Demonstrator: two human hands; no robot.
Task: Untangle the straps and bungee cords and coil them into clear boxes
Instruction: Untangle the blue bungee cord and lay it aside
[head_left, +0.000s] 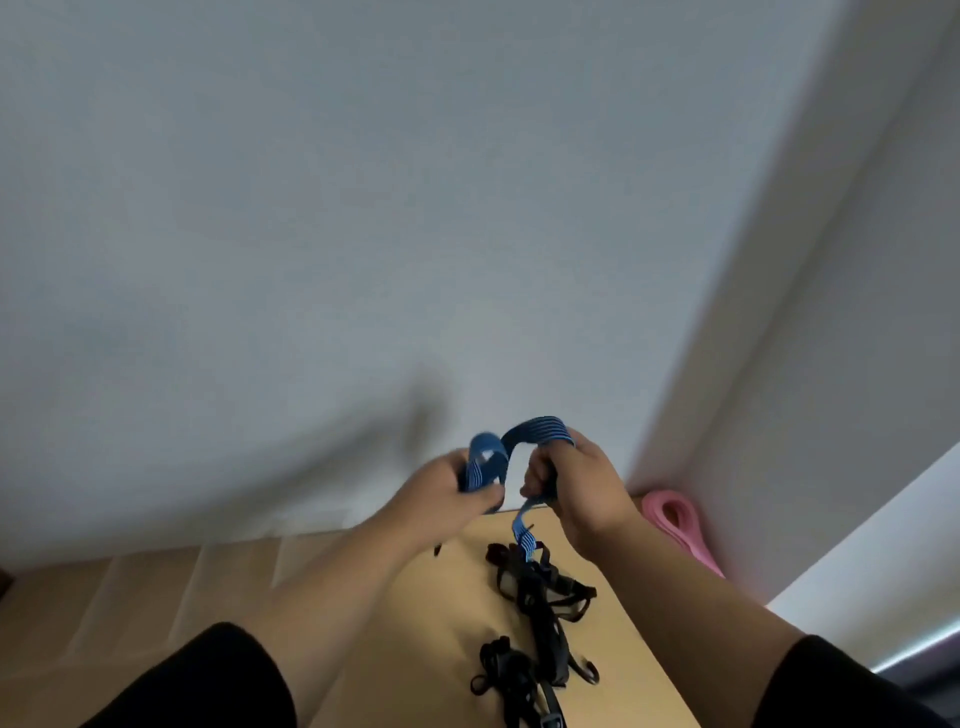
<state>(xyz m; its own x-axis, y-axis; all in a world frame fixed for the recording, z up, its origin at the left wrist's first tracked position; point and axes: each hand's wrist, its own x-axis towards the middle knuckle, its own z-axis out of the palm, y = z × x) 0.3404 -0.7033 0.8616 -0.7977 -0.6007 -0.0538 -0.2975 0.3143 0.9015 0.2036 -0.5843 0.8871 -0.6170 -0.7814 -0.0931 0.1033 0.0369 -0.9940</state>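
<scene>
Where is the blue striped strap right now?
In the head view, centre frame, the blue striped strap arches between the left hand and right hand, its tail hanging toward the black tangle.

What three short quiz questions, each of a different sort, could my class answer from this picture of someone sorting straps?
1. True or false: both hands grip the blue striped strap.
2. Which colour is the rolled item beside the wall? A green, B pink, C yellow.
3. Fill in: the strap's lower end runs down into a tangle of ____ straps on the table.

Key
1. True: the left hand and the right hand each hold it above the table.
2. B.
3. black.
</scene>
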